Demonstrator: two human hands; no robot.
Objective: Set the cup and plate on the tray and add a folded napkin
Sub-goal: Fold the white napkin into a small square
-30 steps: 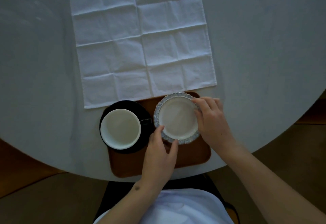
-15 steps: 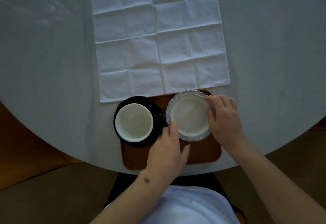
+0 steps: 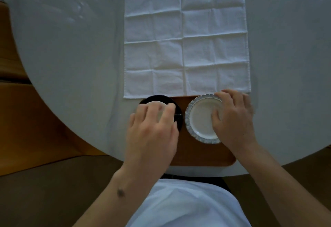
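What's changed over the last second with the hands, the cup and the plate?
The left hand let go of the plate and moved left over the cup on its black saucer; motion blur hides whether it grips the cup yet. The right hand stays on the plate's right rim. Cup, plate and tray kept their places, and the napkin is still spread unfolded on the table.

bare forearms (image 3: 114, 192), white garment (image 3: 188, 203)

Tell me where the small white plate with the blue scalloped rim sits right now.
In the head view, the small white plate with the blue scalloped rim sits on the right half of the brown wooden tray, just right of the black saucer, with the right hand gripping its right edge.
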